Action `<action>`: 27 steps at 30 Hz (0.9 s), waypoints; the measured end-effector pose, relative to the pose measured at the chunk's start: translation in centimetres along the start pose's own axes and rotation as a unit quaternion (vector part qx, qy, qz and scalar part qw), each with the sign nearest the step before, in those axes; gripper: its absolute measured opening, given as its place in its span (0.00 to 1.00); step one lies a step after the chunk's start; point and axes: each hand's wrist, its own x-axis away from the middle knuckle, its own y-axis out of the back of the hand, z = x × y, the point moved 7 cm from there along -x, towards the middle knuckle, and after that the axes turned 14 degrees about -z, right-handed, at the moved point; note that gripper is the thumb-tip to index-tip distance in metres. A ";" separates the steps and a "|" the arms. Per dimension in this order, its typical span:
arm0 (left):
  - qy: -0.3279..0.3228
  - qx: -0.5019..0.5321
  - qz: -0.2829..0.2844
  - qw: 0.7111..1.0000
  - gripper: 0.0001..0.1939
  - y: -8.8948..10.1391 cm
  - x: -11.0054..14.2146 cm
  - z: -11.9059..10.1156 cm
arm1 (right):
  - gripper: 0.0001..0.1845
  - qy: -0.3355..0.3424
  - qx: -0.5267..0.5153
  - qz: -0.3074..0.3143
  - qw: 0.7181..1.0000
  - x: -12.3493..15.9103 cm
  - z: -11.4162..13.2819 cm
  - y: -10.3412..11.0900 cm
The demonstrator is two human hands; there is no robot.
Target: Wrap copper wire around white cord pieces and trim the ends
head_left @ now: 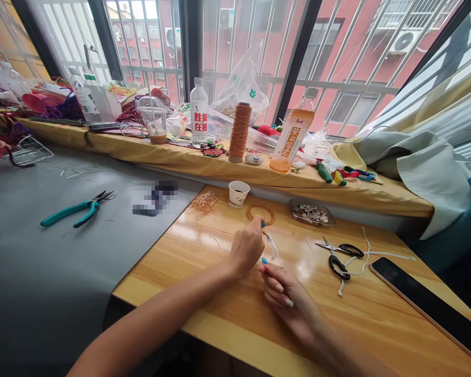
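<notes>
My left hand (247,247) is closed in a pinch on the upper end of a short white cord (272,246) above the wooden table (220,309). My right hand (284,290) is curled just below it, with thumb and fingers pressed on the cord's lower end. A coil of copper-coloured wire (260,213) lies on the table just beyond my left hand. Black-handled scissors (339,256) and loose white cord pieces (371,255) lie to the right of my hands.
A small paper cup (239,193), a bundle of cut copper wire (204,204) and a clear tray of beads (313,213) sit at the table's far side. A black phone (432,306) lies at right. Teal pliers (78,208) rest on the grey surface. Bottles and a thread spool (239,132) crowd the sill.
</notes>
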 end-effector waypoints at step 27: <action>0.004 0.051 -0.021 0.998 0.08 -0.5 0.0 0.2 | 0.13 0.507 0.620 -0.146 0.581 -0.5 7.1 0.9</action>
